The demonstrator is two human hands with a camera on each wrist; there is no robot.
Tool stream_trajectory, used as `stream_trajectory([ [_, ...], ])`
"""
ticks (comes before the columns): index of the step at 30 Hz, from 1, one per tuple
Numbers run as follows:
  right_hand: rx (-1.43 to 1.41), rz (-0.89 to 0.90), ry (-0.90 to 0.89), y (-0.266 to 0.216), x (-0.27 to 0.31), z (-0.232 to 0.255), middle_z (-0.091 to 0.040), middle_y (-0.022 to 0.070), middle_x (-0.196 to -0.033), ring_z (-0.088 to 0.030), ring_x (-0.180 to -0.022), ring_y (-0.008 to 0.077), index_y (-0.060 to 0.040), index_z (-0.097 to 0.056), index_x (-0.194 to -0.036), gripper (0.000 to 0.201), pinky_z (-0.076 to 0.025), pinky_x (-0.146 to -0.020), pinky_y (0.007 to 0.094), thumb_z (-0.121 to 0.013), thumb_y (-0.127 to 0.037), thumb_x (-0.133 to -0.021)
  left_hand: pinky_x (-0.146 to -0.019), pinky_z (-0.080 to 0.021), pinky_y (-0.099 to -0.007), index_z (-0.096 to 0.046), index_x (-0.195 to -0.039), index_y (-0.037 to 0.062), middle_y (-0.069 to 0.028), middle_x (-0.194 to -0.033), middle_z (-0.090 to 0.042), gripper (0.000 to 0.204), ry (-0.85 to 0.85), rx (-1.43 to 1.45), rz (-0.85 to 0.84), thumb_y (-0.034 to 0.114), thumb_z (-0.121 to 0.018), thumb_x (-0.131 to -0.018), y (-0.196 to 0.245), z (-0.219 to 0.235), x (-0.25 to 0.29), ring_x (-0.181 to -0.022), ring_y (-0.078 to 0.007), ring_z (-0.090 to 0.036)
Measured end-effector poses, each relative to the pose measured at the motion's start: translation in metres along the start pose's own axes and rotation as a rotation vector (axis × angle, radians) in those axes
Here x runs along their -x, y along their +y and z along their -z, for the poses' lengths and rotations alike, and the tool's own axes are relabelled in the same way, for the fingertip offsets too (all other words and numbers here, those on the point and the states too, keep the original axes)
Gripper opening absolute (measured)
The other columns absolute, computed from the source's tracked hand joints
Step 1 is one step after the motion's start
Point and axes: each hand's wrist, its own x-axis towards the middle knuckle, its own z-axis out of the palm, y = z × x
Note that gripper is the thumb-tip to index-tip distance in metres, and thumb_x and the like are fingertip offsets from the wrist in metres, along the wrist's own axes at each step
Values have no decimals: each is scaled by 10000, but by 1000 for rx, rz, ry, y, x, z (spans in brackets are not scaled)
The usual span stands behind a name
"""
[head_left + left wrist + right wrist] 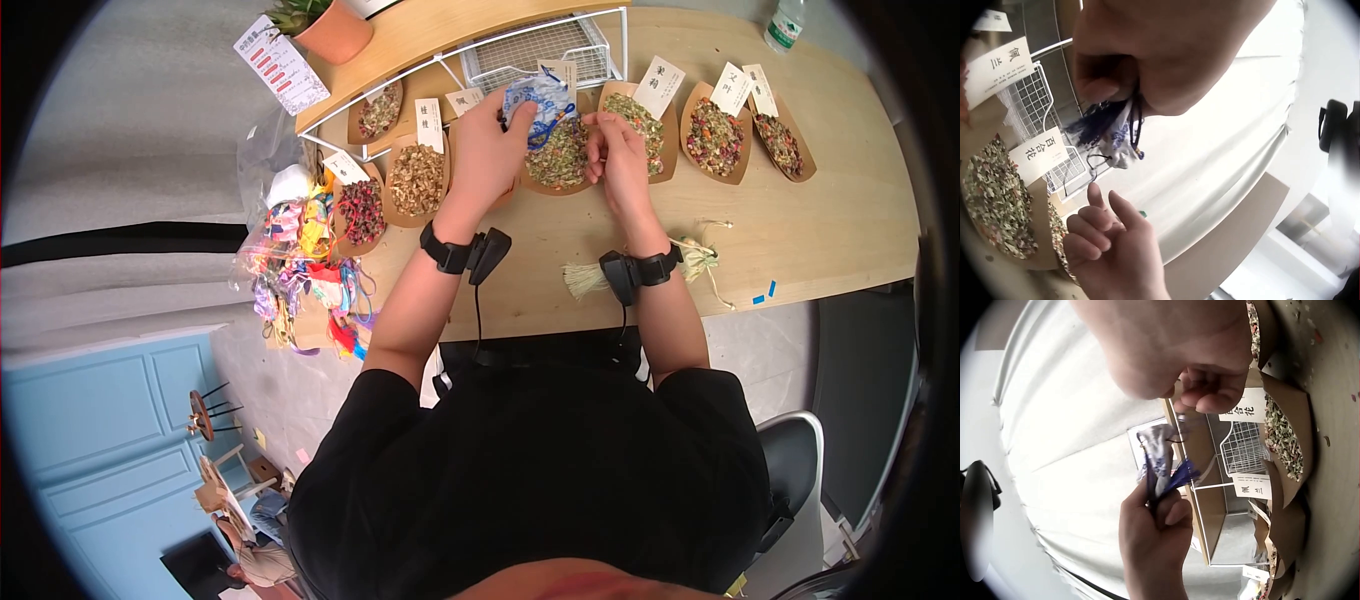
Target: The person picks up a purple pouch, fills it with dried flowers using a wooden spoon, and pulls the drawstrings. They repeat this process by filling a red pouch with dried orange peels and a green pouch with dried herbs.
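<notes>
My left hand (488, 155) grips a small white drawstring pouch (537, 92) with a blue pattern, held up over the trays of dried herbs. In the left wrist view a dark blue tassel (1094, 127) hangs out beside the pouch from under my left fingers. A thin dark cord loop (1092, 169) sticks out from the pouch's end. Close by is my right hand (622, 165), its fingers loosely bent and the thumb apart from the index finger; the index fingertip is right at the cord. Below the pouch lies a paper tray of greenish herbs (557, 165).
Several boat-shaped paper trays with herbs and name cards (735, 90) line the table's back. A wooden shelf (440, 45) with a wire basket (540, 55) stands behind. Colourful pouches (300, 240) lie at left, a pale tassel (585, 280) near my right wrist, a bottle (785, 25) far right.
</notes>
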Motion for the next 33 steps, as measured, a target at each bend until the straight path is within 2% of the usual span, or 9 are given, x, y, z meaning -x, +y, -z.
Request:
stream_trajectory([
  [7, -151, 124, -112, -4, 9, -22, -578, 27, -709, -551, -601, 104, -14, -597, -1105, 329, -460, -549, 231, -448, -298, -1034, -569, -464, -202, -659, -1090, -1, -26, -844, -683, 222, -293, 784, 430, 185, -590, -990, 2, 44, 41, -682, -53, -599],
  [9, -129, 110, -267, -18, 28, -36, -598, 26, -747, -566, -641, 104, -6, -602, -1086, 296, -472, -578, 234, -469, -264, -1028, -573, -457, -193, -640, -1119, -1, -20, -861, -676, 228, -296, 1008, 458, 182, -589, -991, -6, 53, 59, -698, -45, -592],
  [13, 187, 115, -585, -38, 60, -50, -614, 21, -780, -561, -653, 96, 4, -616, -1044, 202, -475, -603, 238, -542, -178, -997, -864, -539, -331, -500, -1302, -64, -138, -1161, -644, 496, -303, 1067, 300, 337, -529, -1011, -12, 71, 86, -1017, -204, -655],
  [14, 161, 73, -578, -43, 70, -60, -615, 11, -767, -565, -663, 73, 0, -629, -999, 134, -460, -590, 226, -614, -126, -955, -945, -532, -372, -458, -1344, -77, -164, -1228, -623, 572, -364, 1171, 352, 388, -505, -1015, -21, 78, 91, -1106, -246, -645],
  [19, 411, 70, -549, -49, 88, -100, -627, -6, -748, -580, -692, 37, -14, -638, -920, 154, -438, -564, 190, -699, -153, -898, -929, -529, -360, -493, -1330, -49, -143, -1206, -635, 510, -233, 1003, 181, 362, -484, -1027, -9, 92, 109, -1080, -212, -646],
  [21, 523, 121, -552, -48, 92, -111, -631, -11, -735, -582, -687, 33, -15, -644, -903, 159, -436, -550, 185, -716, -156, -882, -969, -496, -344, -525, -1312, -24, -122, -1195, -632, 416, -307, 1315, 323, 280, -491, -1031, -27, 99, 108, -1097, -176, -621],
  [25, 786, 181, -518, -41, 98, -135, -628, -19, -706, -576, -660, 34, -11, -657, -905, 144, -434, -521, 190, -713, -141, -877, -608, -481, -204, -659, -1116, 4, -3, -865, -688, 411, 93, 839, 389, 386, -543, -1015, -38, 95, 124, -710, -43, -611],
  [26, 852, 167, -498, -38, 100, -143, -626, -21, -699, -574, -654, 33, -10, -660, -907, 136, -433, -513, 192, -708, -135, -881, -544, -402, -181, -691, -1037, 40, 42, -768, -643, 353, 146, 749, 387, 370, -569, -1007, -32, 101, 132, -628, -9, -528],
  [33, 584, -159, -571, 10, 96, -139, -647, 5, -773, -591, -693, 55, -13, -663, -965, 122, -461, -563, 200, -680, -116, -902, -543, -445, -190, -710, -1002, 39, 39, -776, -649, 262, -11, 591, 693, 278, -602, -995, -35, 153, 199, -649, -13, -553],
])
